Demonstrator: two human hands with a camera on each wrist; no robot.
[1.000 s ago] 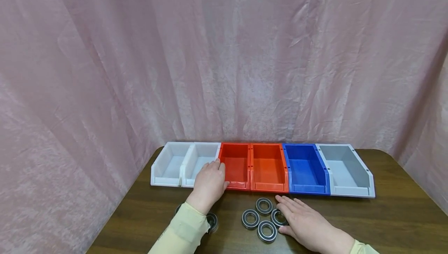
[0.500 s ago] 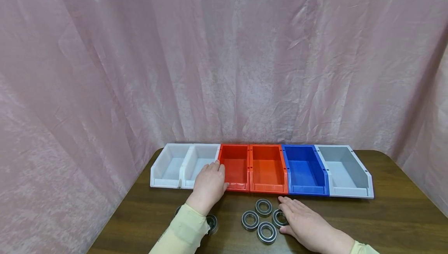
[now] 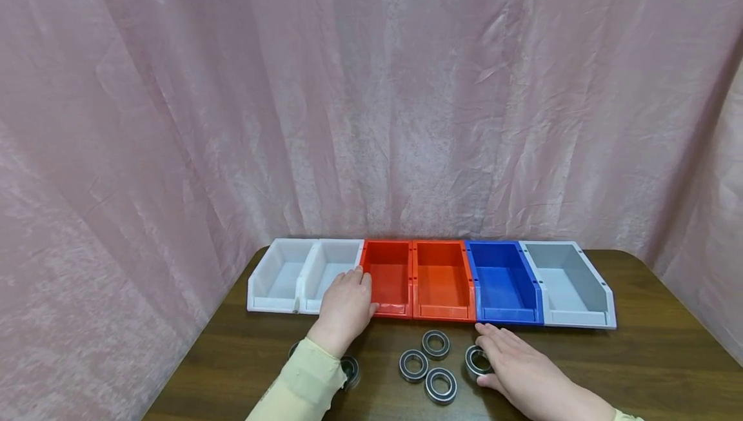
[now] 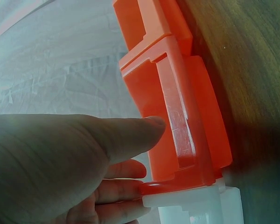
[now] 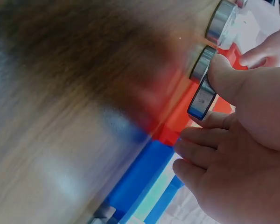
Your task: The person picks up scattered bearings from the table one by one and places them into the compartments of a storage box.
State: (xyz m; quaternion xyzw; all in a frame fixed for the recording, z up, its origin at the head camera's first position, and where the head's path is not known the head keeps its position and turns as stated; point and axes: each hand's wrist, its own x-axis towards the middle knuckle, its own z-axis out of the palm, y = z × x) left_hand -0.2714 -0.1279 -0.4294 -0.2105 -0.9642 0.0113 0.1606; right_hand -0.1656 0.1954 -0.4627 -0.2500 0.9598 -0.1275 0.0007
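My left hand (image 3: pixel 344 302) lies over the border between a white bin (image 3: pixel 310 305) and a red bin (image 3: pixel 393 311). In the left wrist view its thumb extends before the red bin's opening, fingers near the bins' shared edge. My right hand (image 3: pixel 525 369) pinches a steel ball bearing (image 5: pixel 201 100) between thumb and index finger, the other fingers loosely spread. Beside it on the table lie three more bearings: a far one (image 3: pixel 425 345), a left one (image 3: pixel 403 367) and a near one (image 3: pixel 429 387). Another bearing (image 3: pixel 355 371) is partly hidden by my left forearm.
The bins stand in a row along the table's back: a second white bin (image 3: pixel 273 305), an orange bin (image 3: pixel 445 313), a blue bin (image 3: pixel 511 315) and a grey bin (image 3: pixel 580 319). Behind them hangs a pink curtain (image 3: pixel 371 98). Brown tabletop (image 3: pixel 650 356) extends to the right.
My right hand has moved right with the bearing it pinches, away from the other three bearings. My left hand has stayed in place.
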